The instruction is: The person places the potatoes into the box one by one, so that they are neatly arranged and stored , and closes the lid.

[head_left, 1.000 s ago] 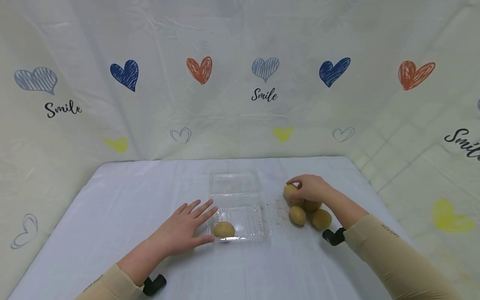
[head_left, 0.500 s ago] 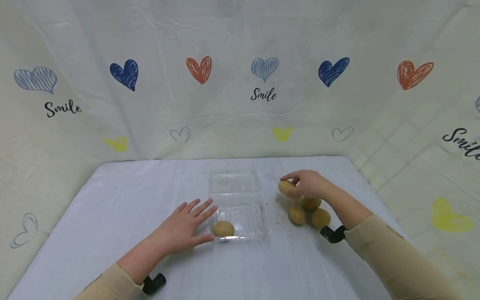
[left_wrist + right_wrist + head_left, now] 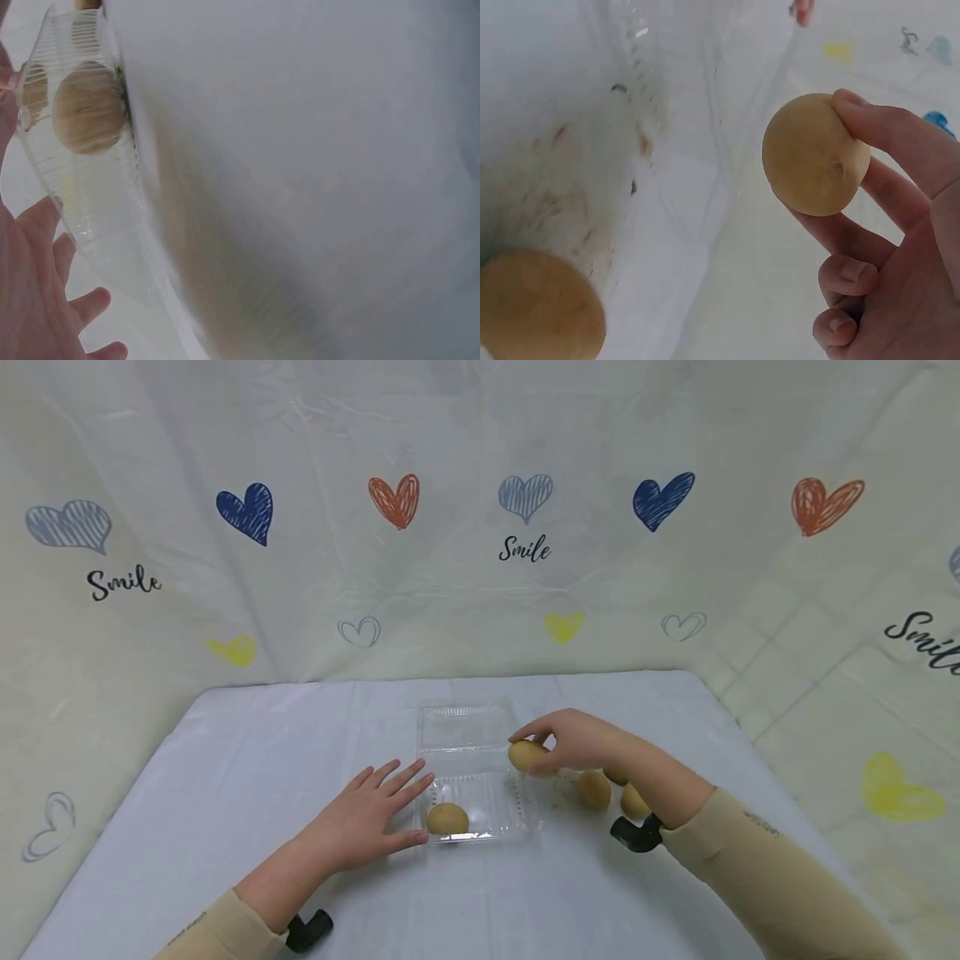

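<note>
My right hand (image 3: 581, 743) holds a potato (image 3: 528, 757) between thumb and fingers, at the right side of a clear plastic clamshell box (image 3: 491, 806). The right wrist view shows this potato (image 3: 814, 156) pinched above the table. One potato (image 3: 447, 818) lies in the box's front left corner; through the clear wall the left wrist view shows it as a brown round shape (image 3: 90, 109). My left hand (image 3: 367, 818) is spread with straight fingers at the box's left edge, fingertips at its rim. The box's lid (image 3: 467, 727) lies folded back, away from me.
More potatoes (image 3: 594, 790) sit on the white cloth right of the box, partly hidden by my right forearm. Brown crumbs of dirt (image 3: 559, 202) are scattered between them and the box. A printed sheet with hearts (image 3: 480, 577) hangs behind the table.
My right hand has lifted a potato from the group and carried it left to the box's right edge. The left hand stays in place at the box.
</note>
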Tool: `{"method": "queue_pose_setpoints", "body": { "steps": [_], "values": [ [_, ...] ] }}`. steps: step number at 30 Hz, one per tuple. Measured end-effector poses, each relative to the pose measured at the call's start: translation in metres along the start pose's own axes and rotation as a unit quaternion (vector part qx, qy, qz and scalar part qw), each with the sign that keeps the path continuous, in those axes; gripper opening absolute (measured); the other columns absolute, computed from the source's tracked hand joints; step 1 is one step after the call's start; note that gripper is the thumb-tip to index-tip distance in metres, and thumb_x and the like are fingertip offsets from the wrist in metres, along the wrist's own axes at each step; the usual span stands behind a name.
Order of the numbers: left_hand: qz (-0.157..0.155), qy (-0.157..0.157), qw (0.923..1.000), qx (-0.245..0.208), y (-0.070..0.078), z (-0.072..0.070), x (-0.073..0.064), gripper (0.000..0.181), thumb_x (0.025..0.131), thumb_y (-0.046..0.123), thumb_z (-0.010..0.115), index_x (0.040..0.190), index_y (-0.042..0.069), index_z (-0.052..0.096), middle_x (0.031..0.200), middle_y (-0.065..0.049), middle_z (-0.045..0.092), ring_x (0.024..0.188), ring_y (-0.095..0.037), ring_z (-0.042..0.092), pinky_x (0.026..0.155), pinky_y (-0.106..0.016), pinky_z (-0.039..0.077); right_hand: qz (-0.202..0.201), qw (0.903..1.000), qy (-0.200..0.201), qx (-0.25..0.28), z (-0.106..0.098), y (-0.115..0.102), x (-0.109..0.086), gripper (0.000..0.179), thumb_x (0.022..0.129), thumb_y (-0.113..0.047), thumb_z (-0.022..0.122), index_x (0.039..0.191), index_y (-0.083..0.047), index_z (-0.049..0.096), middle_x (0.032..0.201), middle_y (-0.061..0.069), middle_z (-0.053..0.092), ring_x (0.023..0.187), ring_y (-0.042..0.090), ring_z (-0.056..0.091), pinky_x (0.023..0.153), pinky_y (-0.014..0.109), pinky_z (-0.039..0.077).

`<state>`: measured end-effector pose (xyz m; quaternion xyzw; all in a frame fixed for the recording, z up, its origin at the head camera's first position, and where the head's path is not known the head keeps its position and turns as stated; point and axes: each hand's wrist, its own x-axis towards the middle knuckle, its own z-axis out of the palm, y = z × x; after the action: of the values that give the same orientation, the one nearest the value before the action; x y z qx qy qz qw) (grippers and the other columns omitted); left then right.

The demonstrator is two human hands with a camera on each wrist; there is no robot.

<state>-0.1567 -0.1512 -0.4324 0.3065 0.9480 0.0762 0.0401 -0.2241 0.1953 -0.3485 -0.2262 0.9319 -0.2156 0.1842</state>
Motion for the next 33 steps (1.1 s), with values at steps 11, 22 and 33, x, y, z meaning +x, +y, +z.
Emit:
{"method": "queue_pose_setpoints", "body": {
  "steps": [11,22,33],
  "values": [
    [-0.004,-0.006,1.0,0.001,0.0,0.001,0.002,0.083,0.09,0.072,0.049,0.158,0.03,0.026,0.165,0.008,0.014,0.15,-0.032,0.019,0.118,-0.058,0.016,-0.041,0.9967,-0.067,-0.024,0.023,-0.03,0.014,0.041,0.08,-0.025,0.079,0.119,-0.037,0.071,0.1,-0.016,0.065,0.092,0.008,0.058,0.08,0.031,0.05],
    [-0.004,-0.006,1.0,0.006,-0.001,0.002,0.003,0.084,0.09,0.074,0.046,0.158,0.03,0.027,0.165,0.008,0.015,0.149,-0.032,0.019,0.118,-0.058,0.017,-0.058,0.9861,-0.125,-0.093,0.053,-0.032,0.029,0.036,0.081,-0.021,0.079,0.114,-0.034,0.074,0.092,-0.017,0.065,0.086,0.006,0.057,0.076,0.027,0.049],
    [-0.004,-0.002,1.0,0.001,-0.002,0.004,0.002,0.083,0.09,0.072,0.05,0.158,0.03,0.028,0.165,0.008,0.015,0.149,-0.033,0.02,0.118,-0.058,0.017,-0.053,0.9854,-0.107,-0.121,0.054,-0.032,0.028,0.039,0.081,-0.025,0.081,0.118,-0.033,0.073,0.093,-0.016,0.066,0.087,0.006,0.056,0.079,0.028,0.048]
  ]
}}
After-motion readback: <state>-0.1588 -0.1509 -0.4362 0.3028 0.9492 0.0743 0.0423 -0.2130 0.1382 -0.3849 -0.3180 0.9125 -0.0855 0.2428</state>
